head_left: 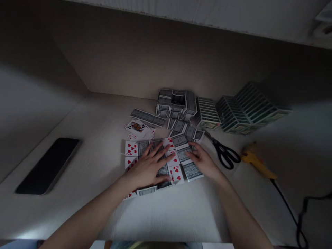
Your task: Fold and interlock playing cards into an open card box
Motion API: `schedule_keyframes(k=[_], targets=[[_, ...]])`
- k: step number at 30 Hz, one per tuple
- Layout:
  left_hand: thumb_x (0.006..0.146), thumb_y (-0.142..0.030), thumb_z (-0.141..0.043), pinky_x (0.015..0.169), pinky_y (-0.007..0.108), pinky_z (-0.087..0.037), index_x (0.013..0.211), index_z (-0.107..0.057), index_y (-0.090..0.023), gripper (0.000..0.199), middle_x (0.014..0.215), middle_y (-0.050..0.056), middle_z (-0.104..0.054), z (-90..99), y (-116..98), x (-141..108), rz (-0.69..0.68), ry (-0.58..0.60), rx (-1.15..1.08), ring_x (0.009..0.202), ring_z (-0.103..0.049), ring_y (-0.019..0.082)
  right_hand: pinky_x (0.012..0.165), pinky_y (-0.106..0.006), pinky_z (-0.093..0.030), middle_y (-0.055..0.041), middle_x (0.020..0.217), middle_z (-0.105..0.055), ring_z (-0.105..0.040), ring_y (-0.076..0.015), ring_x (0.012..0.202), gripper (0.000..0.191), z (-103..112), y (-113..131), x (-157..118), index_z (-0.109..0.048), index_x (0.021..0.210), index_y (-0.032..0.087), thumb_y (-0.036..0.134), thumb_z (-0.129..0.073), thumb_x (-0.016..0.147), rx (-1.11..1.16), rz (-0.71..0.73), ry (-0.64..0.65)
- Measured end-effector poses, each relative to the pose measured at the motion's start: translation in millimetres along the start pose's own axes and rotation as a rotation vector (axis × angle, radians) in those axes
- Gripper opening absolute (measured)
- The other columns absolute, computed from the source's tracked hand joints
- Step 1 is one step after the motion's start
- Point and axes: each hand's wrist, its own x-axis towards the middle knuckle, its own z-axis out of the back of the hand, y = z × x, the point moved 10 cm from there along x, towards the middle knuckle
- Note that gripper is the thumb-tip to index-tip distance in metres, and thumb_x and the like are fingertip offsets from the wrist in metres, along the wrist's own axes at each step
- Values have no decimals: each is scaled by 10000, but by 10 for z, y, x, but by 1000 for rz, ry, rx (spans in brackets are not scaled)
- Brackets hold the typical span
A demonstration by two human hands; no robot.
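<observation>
Playing cards lie joined in a flat panel, with face-up heart cards (177, 174) and patterned backs side by side. My left hand (149, 167) rests palm down across the panel's middle, fingers spread. At the panel's right edge, a strip of face-down cards (192, 171) sits slightly tilted. My right hand (203, 159) has its thumb and fingers closed on that strip's right edge. Behind the panel are loose face-up cards (137, 127), a narrow strip of card backs (147, 117) and more joined card backs (185, 128).
A folded-card structure (176, 103) stands at the back, beside stepped card blocks (251, 109). Black-handled scissors (225, 154) and a yellow glue gun (258, 164) with a black cord lie right. A black phone (48, 166) is at left. A wall rises behind.
</observation>
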Motion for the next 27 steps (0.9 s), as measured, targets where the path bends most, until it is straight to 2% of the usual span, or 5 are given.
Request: schedule_keyframes(k=[8, 13, 20, 27], targets=[[764, -633, -328, 1049, 502, -55, 1353, -177, -297, 695, 1452, 22, -99, 0, 1, -2, -2, 1, 0, 1324, -21, 270, 559, -268, -465, -40, 798, -658, -602, -162, 649, 440, 64, 46, 25, -450, 1150, 202, 358, -524, 745, -82, 90, -66], [760, -625, -356, 1050, 497, -62, 1355, -171, -297, 704, 1453, 22, -97, 3, -3, -3, -6, -3, -1, 1324, -31, 270, 574, -264, -455, -32, 740, -647, -586, -154, 639, 434, 123, 93, 35, -490, 1137, 173, 360, -526, 747, -130, 137, -121], [762, -629, -342, 1047, 506, -64, 1351, -180, -302, 693, 1452, 21, -102, -4, 0, -11, -9, -2, -5, 1323, -32, 272, 597, -263, -463, -43, 794, -663, -608, -162, 688, 446, 122, 76, 23, -504, 1114, 165, 364, -558, 719, 43, 48, -123], [759, -627, -355, 1049, 499, -61, 1354, -169, -306, 701, 1452, 17, -100, -7, -2, -9, -10, -7, -2, 1323, -36, 270, 566, -267, -460, -32, 766, -657, -607, -166, 662, 438, 106, 71, 23, -506, 1072, 185, 372, -588, 685, 65, 31, -129]])
